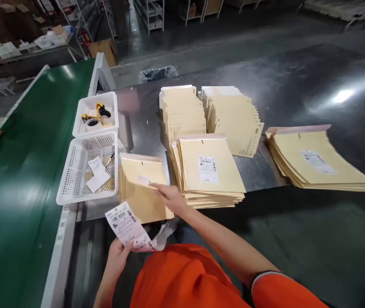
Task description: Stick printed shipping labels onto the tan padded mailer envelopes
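A strip of printed white labels (127,226) is pinched in my left hand (119,255) near the front edge of the table, its tail curling to the right. My right hand (172,199) reaches over the small stack of tan padded envelopes (143,203), its fingers pressed together at the upper envelope beside a small, blurred label. What those fingers hold, if anything, is too small to tell. Just to the right lies a thicker stack of envelopes (188,171), with a white label (208,169) on its top one.
Two white baskets (68,171) hold tape dispensers and paper slips, beside a green conveyor belt (18,171) at left. Upright rows of envelopes (233,122) stand at the back. Another labelled stack (298,158) lies right. A lined bin (158,74) is behind the table.
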